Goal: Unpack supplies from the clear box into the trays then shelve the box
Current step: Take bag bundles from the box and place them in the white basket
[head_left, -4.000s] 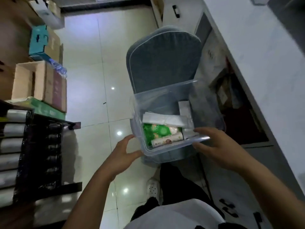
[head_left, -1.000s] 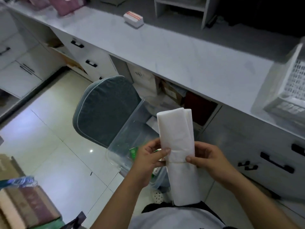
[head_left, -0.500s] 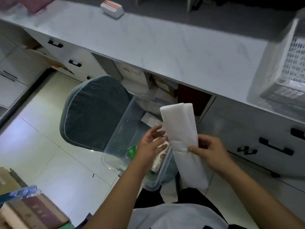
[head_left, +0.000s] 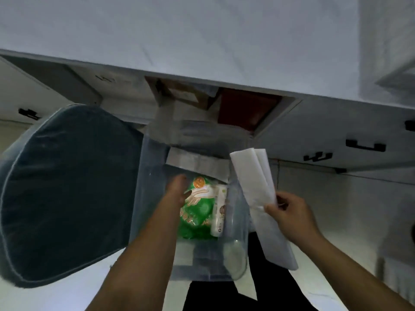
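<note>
The clear box sits on the seat of a grey chair in front of me. Inside lie a green packet, a white tube and a flat grey-white pack at the far end. My left hand reaches down into the box and touches the green packet; its fingers are hidden from view. My right hand holds a long folded white bundle upright, just right of the box.
A white marble counter runs across the top, with drawers and an open cubby holding cardboard boxes beneath it. A white basket's corner shows at the right edge. Pale floor tiles lie below.
My left hand has let go of the white bundle and gone down into the box. The right hand alone now holds the bundle. My view has tilted down toward the box.
</note>
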`<act>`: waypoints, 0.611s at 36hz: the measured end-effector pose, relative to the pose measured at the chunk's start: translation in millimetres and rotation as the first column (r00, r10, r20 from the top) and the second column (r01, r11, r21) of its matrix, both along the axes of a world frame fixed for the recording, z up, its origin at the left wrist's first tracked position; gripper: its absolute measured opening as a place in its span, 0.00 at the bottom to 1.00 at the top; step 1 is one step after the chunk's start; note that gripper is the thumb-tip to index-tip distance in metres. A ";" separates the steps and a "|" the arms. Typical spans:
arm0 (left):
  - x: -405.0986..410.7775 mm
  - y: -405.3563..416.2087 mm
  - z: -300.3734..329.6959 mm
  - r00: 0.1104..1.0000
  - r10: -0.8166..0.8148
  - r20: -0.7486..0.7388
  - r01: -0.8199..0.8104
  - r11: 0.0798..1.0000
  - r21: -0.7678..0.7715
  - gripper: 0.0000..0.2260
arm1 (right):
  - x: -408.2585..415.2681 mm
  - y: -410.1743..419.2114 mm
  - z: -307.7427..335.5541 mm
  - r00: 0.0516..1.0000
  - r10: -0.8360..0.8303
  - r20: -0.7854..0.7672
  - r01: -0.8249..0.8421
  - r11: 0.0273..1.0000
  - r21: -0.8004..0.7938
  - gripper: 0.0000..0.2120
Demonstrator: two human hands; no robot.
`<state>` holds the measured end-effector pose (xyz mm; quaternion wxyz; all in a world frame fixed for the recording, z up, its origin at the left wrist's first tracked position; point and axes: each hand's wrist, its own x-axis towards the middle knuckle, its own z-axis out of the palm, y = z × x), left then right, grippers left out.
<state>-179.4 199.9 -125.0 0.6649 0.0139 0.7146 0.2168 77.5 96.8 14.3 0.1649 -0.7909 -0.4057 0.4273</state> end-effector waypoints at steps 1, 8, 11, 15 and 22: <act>-2.7 7.6 -12.7 1.000 -0.008 -0.007 0.008 1.000 -0.023 0.05 | -4.6 2.7 -7.6 1.000 -0.007 0.010 0.008 1.000 -0.019 0.09; -9.2 48.0 -88.8 0.998 0.060 0.034 -0.057 0.994 -0.090 0.03 | -20.6 18.5 -42.1 0.989 -0.134 -0.061 0.124 0.982 -0.143 0.12; -2.6 61.5 -111.9 0.969 0.228 0.090 -0.217 0.969 -0.119 0.11 | -17.7 19.8 -50.0 0.978 -0.201 -0.061 0.191 0.972 -0.137 0.11; 5.3 73.0 -130.8 0.928 0.354 0.114 -0.333 0.928 -0.170 0.19 | -11.3 17.6 -55.5 0.956 -0.285 -0.070 0.272 0.951 -0.147 0.11; 19.8 77.2 -148.2 0.914 0.395 0.096 -0.379 0.913 -0.151 0.06 | -4.8 7.1 -59.8 0.935 -0.338 -0.107 0.324 0.938 -0.126 0.13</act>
